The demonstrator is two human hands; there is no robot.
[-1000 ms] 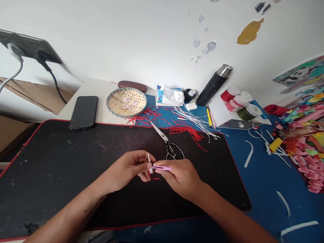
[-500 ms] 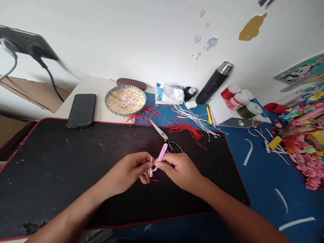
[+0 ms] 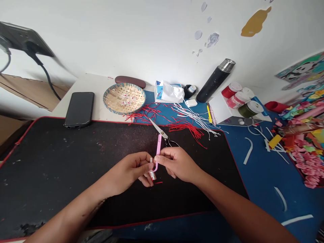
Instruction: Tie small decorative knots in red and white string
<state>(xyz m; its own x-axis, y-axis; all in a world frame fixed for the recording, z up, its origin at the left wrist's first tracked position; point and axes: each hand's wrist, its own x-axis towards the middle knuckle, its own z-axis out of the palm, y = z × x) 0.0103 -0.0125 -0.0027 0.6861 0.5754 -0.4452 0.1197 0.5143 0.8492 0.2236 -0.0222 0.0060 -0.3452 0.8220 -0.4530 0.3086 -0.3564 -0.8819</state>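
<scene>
Before us there is a white wall point(image 3: 101, 40), with a gold sticker point(image 3: 256, 22) and a dark socket plate point(image 3: 20, 37) at its left side. Against it stands a desk, whose top is pale at the left and blue point(image 3: 233, 168) at the right, and a black mat point(image 3: 76, 162) with red edge covers much of it. The mat is worn at its lower left corner and carries small specks. White curved strips point(image 3: 248, 152) lie on the blue part. At the back we see a phone point(image 3: 79, 108), a woven basket point(image 3: 107, 104) with small red-and-white pieces inside, a tissue pack point(image 3: 159, 95) and a leaning black flask point(image 3: 211, 84). The pack has blue print, but it is too small for us to read. Red cords point(image 3: 189, 130) and white cords point(image 3: 197, 118) are spread over the far edge of the mat, near the scissors point(image 3: 158, 129). Above the mat, the left hand point(image 3: 138, 168) pinches a small white piece point(image 3: 152, 175) between thumb and fingers. The right hand point(image 3: 182, 164) pinches a pink tool point(image 3: 158, 145), almost upright, whose bent lower end is at the white piece; whether they touch, we cannot tell.
</scene>
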